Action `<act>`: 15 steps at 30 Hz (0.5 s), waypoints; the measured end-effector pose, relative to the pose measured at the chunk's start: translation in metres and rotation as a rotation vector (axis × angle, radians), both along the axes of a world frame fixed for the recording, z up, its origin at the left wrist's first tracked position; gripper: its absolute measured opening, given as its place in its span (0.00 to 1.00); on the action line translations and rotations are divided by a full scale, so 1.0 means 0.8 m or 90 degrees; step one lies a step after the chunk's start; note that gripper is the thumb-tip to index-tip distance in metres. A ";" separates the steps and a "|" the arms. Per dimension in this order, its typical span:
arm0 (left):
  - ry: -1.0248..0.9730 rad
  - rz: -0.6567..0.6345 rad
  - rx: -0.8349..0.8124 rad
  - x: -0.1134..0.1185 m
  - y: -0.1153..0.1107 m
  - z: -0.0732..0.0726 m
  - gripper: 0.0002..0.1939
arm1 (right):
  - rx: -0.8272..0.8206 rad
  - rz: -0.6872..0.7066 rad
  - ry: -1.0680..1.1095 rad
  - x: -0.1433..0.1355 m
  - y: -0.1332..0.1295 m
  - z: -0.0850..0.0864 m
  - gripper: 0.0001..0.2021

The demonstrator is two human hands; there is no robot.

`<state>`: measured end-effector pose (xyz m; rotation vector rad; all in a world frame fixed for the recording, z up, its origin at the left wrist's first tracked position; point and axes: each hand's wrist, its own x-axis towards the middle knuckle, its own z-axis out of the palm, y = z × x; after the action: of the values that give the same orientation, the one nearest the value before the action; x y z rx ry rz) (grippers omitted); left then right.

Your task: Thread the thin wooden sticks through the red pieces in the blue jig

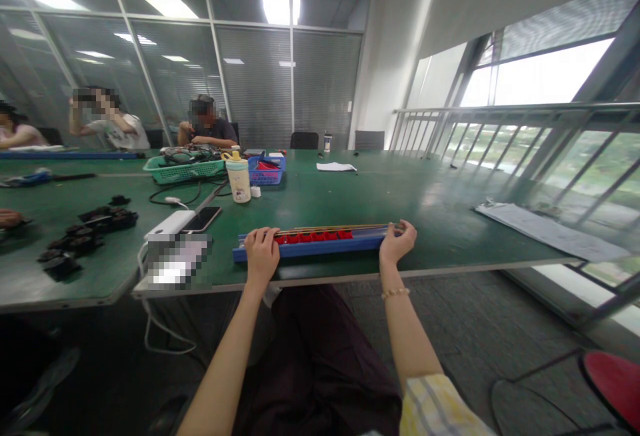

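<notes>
A long blue channel-shaped tray (320, 247) lies along the table's front edge, with a row of several red pieces (315, 237) inside it. Above its far side runs a thin yellowish strip (330, 228), spanning between both hands. My left hand (263, 253) is closed over the tray's left end, its fingers curled at the strip's left end; the exact grip is partly hidden. At the other end, my right hand (399, 241) pinches the strip between thumb and fingers, its wrist beside the tray's right end.
Left of the tray lie a phone (201, 220), a white power strip (170, 224) and cables. Farther back stand a cup (238, 179), a green basket (185, 169) and a blue basket (267, 171). Black parts (75, 243) lie left; papers (550, 229) lie right. Several people sit beyond.
</notes>
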<state>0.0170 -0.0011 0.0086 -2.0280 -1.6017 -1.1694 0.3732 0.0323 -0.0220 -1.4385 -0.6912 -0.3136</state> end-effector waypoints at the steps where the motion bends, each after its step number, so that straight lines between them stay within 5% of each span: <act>1: 0.000 -0.001 0.001 0.000 0.000 0.000 0.18 | 0.000 -0.003 0.004 -0.001 -0.001 0.001 0.16; 15: 0.003 0.000 0.024 0.000 0.002 -0.001 0.18 | -0.015 0.029 -0.042 -0.001 -0.003 0.004 0.14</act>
<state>0.0170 0.0007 0.0078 -2.0054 -1.5670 -1.1850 0.3721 0.0298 -0.0189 -1.4383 -0.7820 -0.3191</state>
